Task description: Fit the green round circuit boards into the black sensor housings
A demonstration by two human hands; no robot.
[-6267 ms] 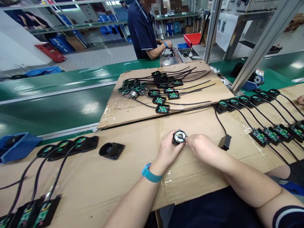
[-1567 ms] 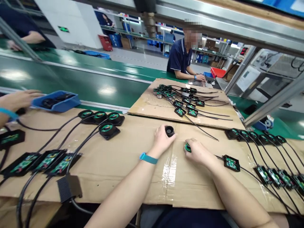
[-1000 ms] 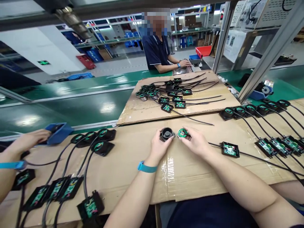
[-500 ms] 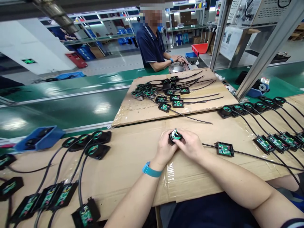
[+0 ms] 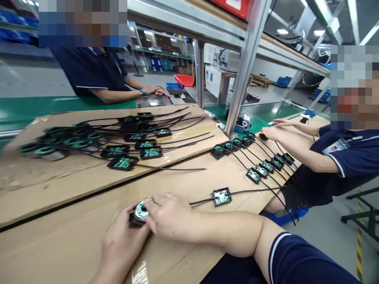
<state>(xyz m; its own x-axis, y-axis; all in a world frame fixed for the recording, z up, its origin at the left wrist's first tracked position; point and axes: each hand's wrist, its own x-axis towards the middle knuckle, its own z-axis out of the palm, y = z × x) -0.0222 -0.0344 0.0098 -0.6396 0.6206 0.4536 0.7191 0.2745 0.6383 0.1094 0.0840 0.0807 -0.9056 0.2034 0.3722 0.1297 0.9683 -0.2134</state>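
Observation:
My left hand (image 5: 121, 238) is closed around a round black housing (image 5: 136, 221), which sits low over the cardboard-covered table. A circular circuit board (image 5: 142, 209) shows in the housing's mouth. From the right, my right hand (image 5: 171, 217) is closed on the same part, thumb and fingers at the board's edge; its fingertips are slightly blurred. A black cable (image 5: 201, 202) comes out beyond my right hand and leads to an open black box (image 5: 221, 196) with a green circuit board inside. Another cable leaves that box to the right.
A raised cardboard sheet (image 5: 74, 185) carries a pile of similar wired units (image 5: 121, 161). More boxes (image 5: 262, 170) stand in a row at right, cabled to round housings (image 5: 228, 146). A metal post (image 5: 242, 79) rises behind. Co-workers sit at right (image 5: 314, 157) and across (image 5: 100, 79).
The view has swung to the right, bringing a second co-worker into sight. Both my hands still hold the round housing and now appear further left and lower in the picture.

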